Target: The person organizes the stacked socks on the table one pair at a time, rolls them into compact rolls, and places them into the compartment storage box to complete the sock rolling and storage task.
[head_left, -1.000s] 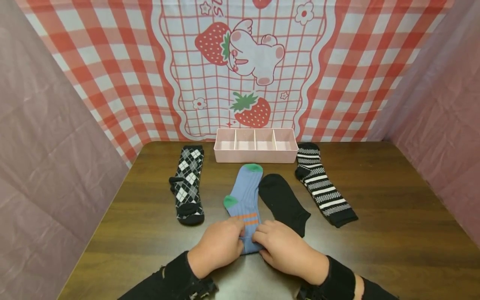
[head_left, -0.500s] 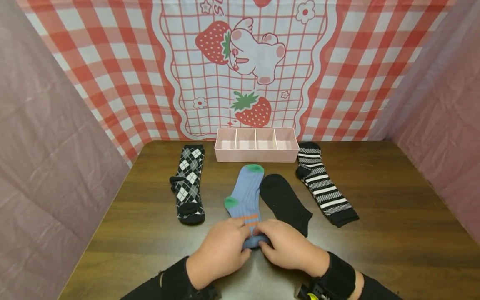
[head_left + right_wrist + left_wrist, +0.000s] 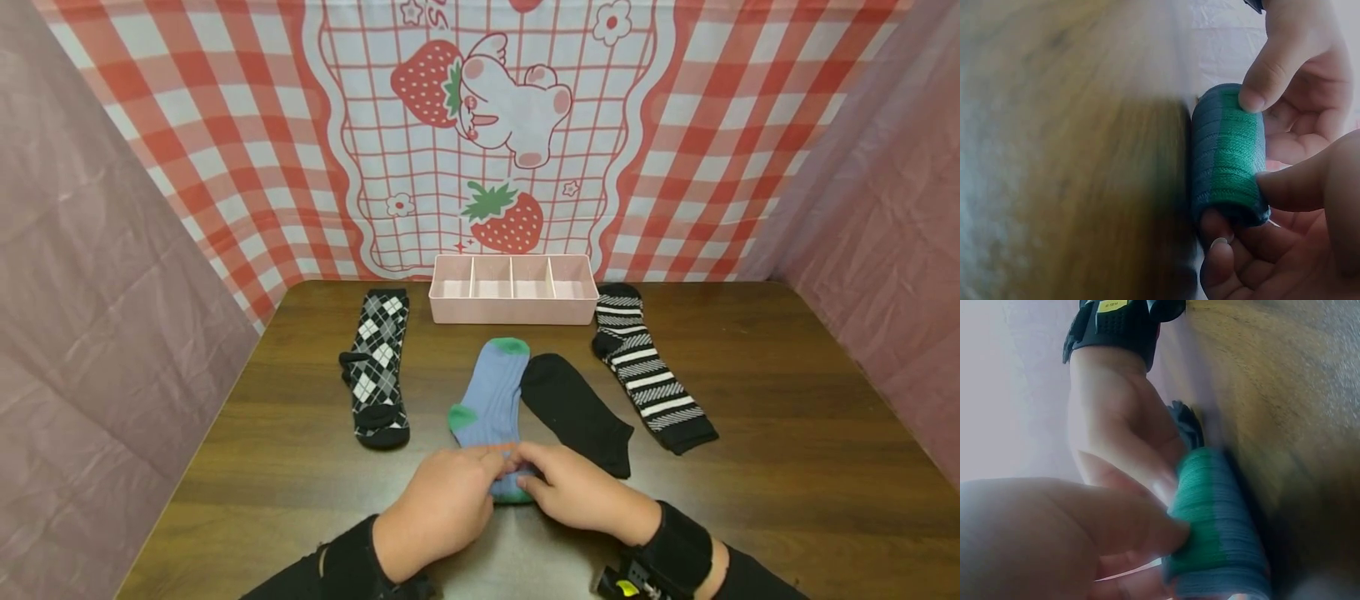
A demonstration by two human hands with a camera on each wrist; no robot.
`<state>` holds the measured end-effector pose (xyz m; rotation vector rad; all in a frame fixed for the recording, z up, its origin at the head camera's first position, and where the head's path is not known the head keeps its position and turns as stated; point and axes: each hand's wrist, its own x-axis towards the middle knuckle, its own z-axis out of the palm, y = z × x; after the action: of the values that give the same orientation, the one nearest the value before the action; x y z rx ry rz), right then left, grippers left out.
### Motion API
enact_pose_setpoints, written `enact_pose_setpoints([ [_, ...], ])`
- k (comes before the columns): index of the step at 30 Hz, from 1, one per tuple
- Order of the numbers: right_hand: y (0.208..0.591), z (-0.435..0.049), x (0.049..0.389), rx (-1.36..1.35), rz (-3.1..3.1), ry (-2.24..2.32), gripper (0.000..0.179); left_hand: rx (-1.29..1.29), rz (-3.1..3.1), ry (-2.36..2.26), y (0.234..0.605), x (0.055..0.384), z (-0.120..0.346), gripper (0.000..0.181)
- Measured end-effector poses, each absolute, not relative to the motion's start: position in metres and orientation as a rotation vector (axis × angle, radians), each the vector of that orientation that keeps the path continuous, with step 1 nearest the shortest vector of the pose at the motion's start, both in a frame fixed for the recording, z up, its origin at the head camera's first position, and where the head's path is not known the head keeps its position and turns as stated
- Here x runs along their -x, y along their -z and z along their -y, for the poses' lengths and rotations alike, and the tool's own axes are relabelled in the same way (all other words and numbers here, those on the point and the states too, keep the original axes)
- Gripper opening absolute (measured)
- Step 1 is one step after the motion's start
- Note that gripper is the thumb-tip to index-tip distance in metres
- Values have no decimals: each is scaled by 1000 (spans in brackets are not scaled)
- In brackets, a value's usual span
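Observation:
A blue sock [image 3: 491,392] with green toe and heel lies in the middle of the table, its near end rolled up. My left hand [image 3: 442,504] holds the roll from the left, thumb against the green band [image 3: 1200,512] in the left wrist view. From the other side my right hand [image 3: 585,492] grips the same roll, with its thumb [image 3: 1291,187] on the green knit and fingers curled at the roll's end. Just right of the blue sock lies a flat black ankle sock [image 3: 573,408], close to my right hand.
A pink tray with compartments [image 3: 513,312] stands at the back of the wooden table [image 3: 787,417]. An argyle sock [image 3: 378,367] lies on the left, a black-and-white striped sock [image 3: 652,375] on the right. Checked cloth [image 3: 720,125] hangs behind.
The near end of the blue sock has been rolled over, hiding most of the orange stripes, and a green strip now shows there. Its toe has slid slightly toward me; the black sock has shifted slightly.

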<state>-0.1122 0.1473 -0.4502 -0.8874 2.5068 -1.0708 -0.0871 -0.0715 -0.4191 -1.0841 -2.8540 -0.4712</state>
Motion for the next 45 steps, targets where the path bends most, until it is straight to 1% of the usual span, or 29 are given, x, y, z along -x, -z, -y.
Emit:
enact_pose_setpoints([
  [7,449,-145,113,881,-2484,1102,13,1064,2888,467,422,91,72,41],
  [10,450,-145,113,917,-2467,1139,16,1064,2927,570,425,97,74,28],
  [14,452,-146,112,930,-2479,1150,17,1060,2954,762,431,105,77,18],
  [16,452,-146,111,930,-2512,1130,20,1048,2964,832,433,108,78,18],
  [18,452,-145,110,949,-2559,1095,27,1035,2970,879,435,111,79,18],
  [21,452,-144,109,1027,-2659,1002,39,1013,2976,927,437,114,80,17],
  [23,452,-143,109,1097,-2726,934,42,1009,2976,953,438,115,80,17],
  [28,451,-142,108,1259,-2799,852,38,1014,2982,979,440,116,81,17],
  [32,452,-142,108,1315,-2785,840,35,998,2990,956,441,115,79,16],
  [40,453,-144,108,1247,-2763,857,32,958,3007,923,440,117,78,15],
  [45,454,-146,109,1157,-2728,905,30,963,3026,876,437,117,79,9],
])
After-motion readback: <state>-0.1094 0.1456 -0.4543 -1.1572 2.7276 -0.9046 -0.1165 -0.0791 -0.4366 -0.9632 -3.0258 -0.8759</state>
